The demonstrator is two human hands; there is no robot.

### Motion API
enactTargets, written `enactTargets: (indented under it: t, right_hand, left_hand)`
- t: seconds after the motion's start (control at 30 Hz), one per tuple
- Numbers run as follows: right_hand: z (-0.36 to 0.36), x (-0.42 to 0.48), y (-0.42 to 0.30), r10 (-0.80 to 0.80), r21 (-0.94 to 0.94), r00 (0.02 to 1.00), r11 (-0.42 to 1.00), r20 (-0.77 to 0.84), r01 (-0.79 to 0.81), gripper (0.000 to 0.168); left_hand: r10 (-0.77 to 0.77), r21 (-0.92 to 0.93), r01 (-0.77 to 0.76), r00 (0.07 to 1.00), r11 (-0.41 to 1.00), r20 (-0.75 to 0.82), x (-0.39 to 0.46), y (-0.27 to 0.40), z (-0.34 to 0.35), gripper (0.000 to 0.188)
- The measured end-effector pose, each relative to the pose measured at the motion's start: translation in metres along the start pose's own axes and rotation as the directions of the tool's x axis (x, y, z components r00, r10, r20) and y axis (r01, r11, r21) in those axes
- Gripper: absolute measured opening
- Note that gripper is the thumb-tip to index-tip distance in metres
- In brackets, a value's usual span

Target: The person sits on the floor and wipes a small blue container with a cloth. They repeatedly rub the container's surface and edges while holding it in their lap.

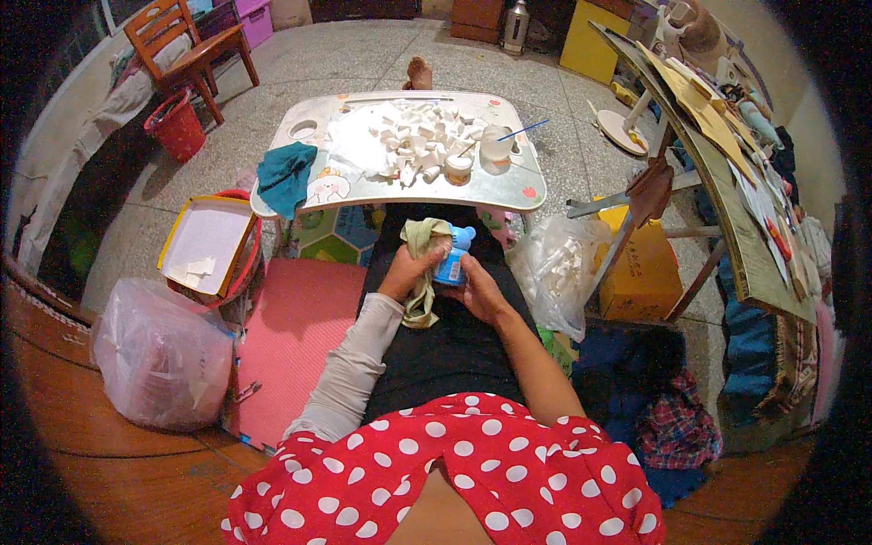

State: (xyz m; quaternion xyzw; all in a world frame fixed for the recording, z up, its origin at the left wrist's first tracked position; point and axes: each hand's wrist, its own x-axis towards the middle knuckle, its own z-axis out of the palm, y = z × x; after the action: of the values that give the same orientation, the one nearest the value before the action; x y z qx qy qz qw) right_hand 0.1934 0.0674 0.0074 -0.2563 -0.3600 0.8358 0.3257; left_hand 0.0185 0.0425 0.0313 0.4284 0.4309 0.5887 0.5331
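Over my lap, my left hand [409, 268] grips a pale green cloth [420, 300], which hangs down below the fingers. My right hand [482, 291] is closed around the lower right side of a light blue plastic container [449, 266] with small rounded ears and a printed label. The cloth and my left fingertips touch the container's left side. Beyond my hands stands a low folding table [354, 195] with a pile of small white pieces [426, 136], a small jar [458, 169], a clear cup [496, 144] with a blue stick [524, 129] across it, and a teal cloth [286, 178].
A shallow box [208, 242] with white scraps sits at the left, above a plastic-wrapped bundle [163, 354]. Right of my legs are a clear bag [562, 266] of white pieces and a yellow carton [640, 279]. A loaded board [722, 177] on metal legs stands farther right.
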Motion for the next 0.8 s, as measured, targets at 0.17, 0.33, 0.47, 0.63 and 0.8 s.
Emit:
enactTargets:
  t: [0.17, 0.33, 0.47, 0.63, 0.8]
  right_hand:
    - [0.0, -0.001, -0.003, -0.015, -0.106, 1.0, 0.994, 0.009, 0.016, 0.052]
    - [0.001, -0.002, -0.004, 0.014, -0.11, 0.998, 0.994, 0.056, -0.008, 0.053]
    - [-0.003, -0.001, -0.001, 0.092, -0.112, 0.993, 0.99, 0.073, -0.083, 0.054]
    - [0.004, -0.005, -0.005, 0.077, -0.023, 0.995, 0.997, 0.067, -0.076, 0.063]
    - [-0.001, -0.001, -0.007, 0.038, 0.098, 0.996, 0.994, 0.075, -0.045, 0.062]
  left_hand:
    - [0.045, 0.125, -0.05, 0.998, 0.991, 0.045, 0.003, -0.007, -0.004, 0.049]
    - [-0.016, -0.105, 0.008, 0.997, 0.994, -0.08, 0.0, -0.003, -0.01, 0.039]
    - [-0.091, -0.223, 0.072, 0.993, 0.972, -0.074, -0.002, 0.009, -0.007, 0.035]
    - [-0.052, -0.091, 0.043, 0.993, 0.995, -0.108, 0.004, -0.007, -0.013, 0.035]
    - [-0.018, -0.043, 0.017, 1.0, 0.999, -0.022, 0.003, -0.008, -0.009, 0.039]
